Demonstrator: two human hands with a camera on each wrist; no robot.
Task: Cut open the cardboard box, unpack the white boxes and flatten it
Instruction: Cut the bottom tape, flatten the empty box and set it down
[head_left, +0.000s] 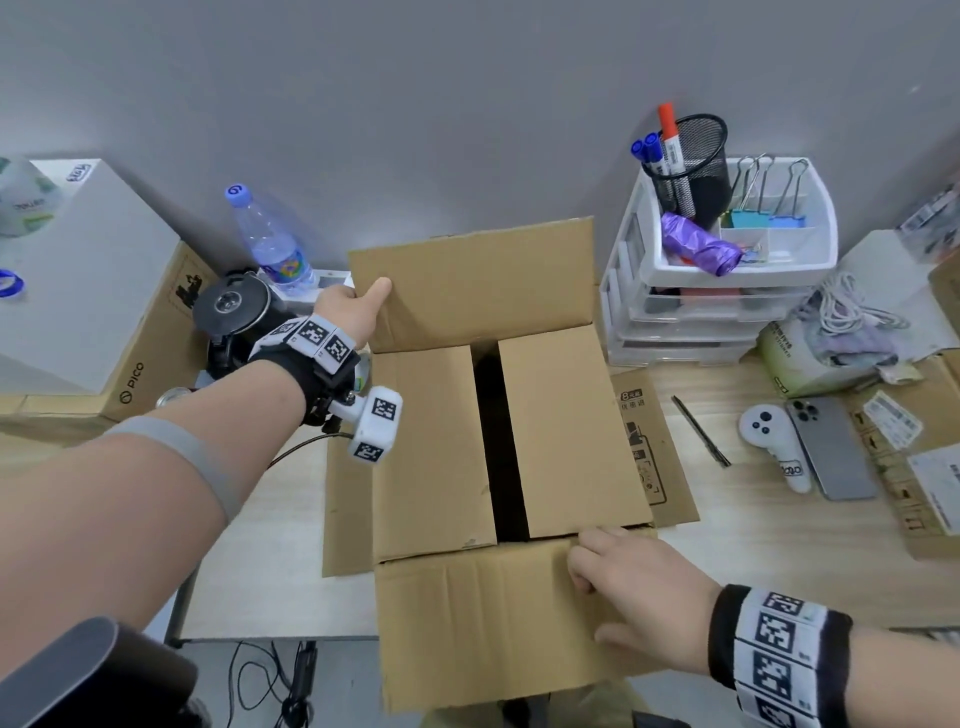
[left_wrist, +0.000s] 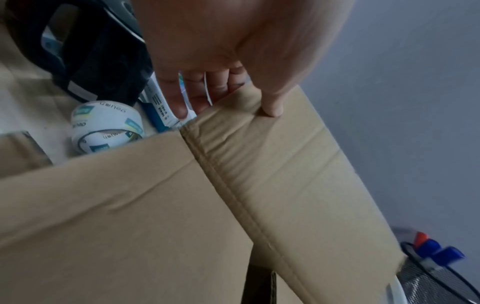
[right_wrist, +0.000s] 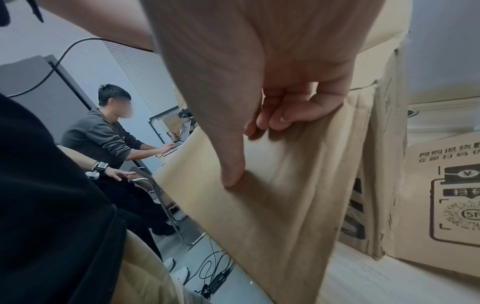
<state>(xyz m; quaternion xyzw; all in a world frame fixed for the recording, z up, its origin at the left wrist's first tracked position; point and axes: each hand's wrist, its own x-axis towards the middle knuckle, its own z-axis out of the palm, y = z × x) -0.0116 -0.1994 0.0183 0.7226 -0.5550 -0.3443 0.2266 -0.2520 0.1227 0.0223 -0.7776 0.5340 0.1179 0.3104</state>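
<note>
Bottle (head_left: 272, 241) left of box (head_left: 511, 441), organizer (head_left: 727, 260) right.

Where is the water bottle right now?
In the head view the water bottle stands at the back left of the desk against the grey wall, just behind the left hand and left of the cardboard box.

On your bench (head_left: 727, 545) a water bottle (head_left: 270, 239) stands near the wall, left of a white drawer unit (head_left: 691, 312) whose top tray carries a mesh pen pot (head_left: 696, 156), binder clips (head_left: 769, 208) and a purple bundle (head_left: 698, 244). To your right lie a pen (head_left: 701, 431), a white controller (head_left: 774, 441) and a phone (head_left: 831, 447). A tape roll (left_wrist: 103, 127) sits at left.
</note>
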